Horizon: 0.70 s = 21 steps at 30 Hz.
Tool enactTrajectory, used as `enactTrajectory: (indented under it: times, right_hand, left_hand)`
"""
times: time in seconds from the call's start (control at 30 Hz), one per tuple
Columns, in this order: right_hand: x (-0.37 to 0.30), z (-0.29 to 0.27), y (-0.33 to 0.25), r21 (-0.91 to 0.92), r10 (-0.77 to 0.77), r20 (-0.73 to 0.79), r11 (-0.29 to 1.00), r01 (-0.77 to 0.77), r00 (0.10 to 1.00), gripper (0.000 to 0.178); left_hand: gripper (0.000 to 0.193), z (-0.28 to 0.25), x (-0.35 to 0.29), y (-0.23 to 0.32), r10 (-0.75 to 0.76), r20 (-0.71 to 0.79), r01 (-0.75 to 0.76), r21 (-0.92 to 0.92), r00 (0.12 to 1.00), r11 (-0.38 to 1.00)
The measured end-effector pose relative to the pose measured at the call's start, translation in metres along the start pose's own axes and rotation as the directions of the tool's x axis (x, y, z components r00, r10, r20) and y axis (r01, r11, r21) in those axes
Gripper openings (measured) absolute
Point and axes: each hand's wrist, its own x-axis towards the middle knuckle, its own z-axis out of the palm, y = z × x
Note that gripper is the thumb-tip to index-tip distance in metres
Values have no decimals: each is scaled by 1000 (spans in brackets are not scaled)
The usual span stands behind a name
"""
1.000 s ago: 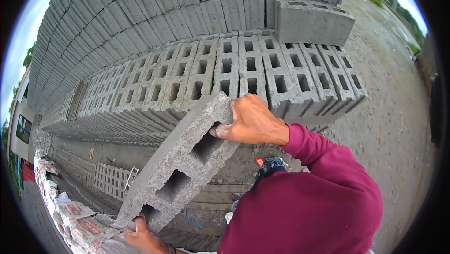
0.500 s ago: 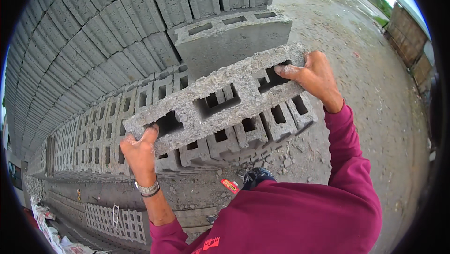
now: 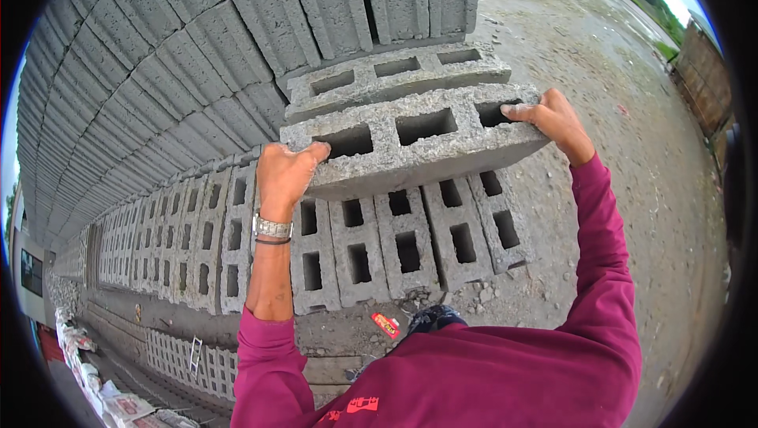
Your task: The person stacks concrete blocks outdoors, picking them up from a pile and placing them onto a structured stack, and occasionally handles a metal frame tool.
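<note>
Between my two hands is a grey concrete hollow block, its three openings facing up. My left hand grips its left end, the thumb hooked into the left opening. At the other end my right hand is closed on it, thumb in the right opening. The held block sits just in front of another hollow block that stands on the row; I cannot tell whether the two touch. Below lies a row of hollow blocks with their openings upward.
A tall stack of concrete blocks rises at the left and back. More blocks lie low at the lower left, with a small white frame on them. A red wrapper is on the ground near my foot. At right stands a rusty wall.
The held block has moved away from me, toward the standing block, and turned from slanting to nearly level. Both hands have kept their grip, the left travelling farthest.
</note>
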Motion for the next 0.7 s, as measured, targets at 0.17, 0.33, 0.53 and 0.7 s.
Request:
enactTrajectory:
  times: [0.17,0.33,0.53,0.7]
  right_hand:
    - [46,4,11,45,-91,-50,995,93,995,66]
    - [44,1,85,684,16,317,689,-240,948,67]
    - [32,90,113,999,-39,-24,25,25,999,65]
    - [25,98,79,998,-2,-53,32,53,999,65]
  left_hand:
    - [58,-7,45,9,20,168,-30,62,986,998]
    - [70,-6,7,-39,-214,41,202,-539,976,817]
    - [72,57,-17,-70,92,-48,-91,-823,995,561]
    - [68,86,-12,-55,16,-423,-327,-676,906,661]
